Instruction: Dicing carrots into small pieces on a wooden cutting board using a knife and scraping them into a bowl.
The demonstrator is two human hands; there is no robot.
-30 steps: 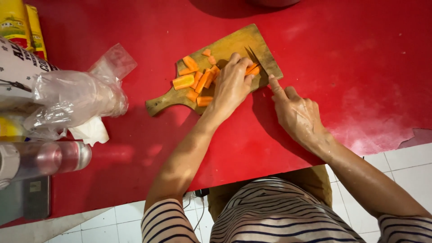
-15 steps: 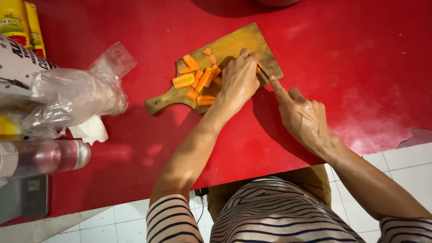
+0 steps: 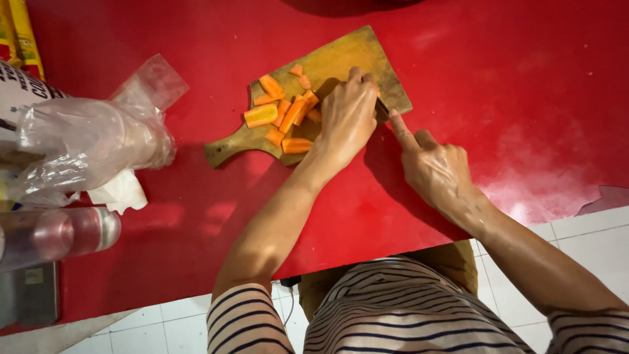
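Head view, looking straight down onto a red table (image 3: pixel 524 78). A wooden board (image 3: pixel 341 56) with a short handle lies at an angle near the middle, handle toward the lower left. Orange carrot pieces (image 3: pixel 282 111) are scattered over the board's left half – sticks and small chunks, some overlapping.

The left hand (image 3: pixel 347 115) lies palm down on the board, fingers curled over something at the right end; what it presses there is hidden under the fingers, so whether it clasps a piece cannot be told. The cut carrot pieces lie just beside it, touching its thumb side.

The right hand (image 3: pixel 436 164) sits off the board's right edge, closed around a knife (image 3: pixel 382 108) – only a thin dark sliver of blade shows between the two hands, with the index finger stretched along its back. The blade tip reaches under the left fingers.

At the far left: a crumpled clear bag (image 3: pixel 92 144), a white scrap beneath it, and a clear bottle (image 3: pixel 59 233) on its side.
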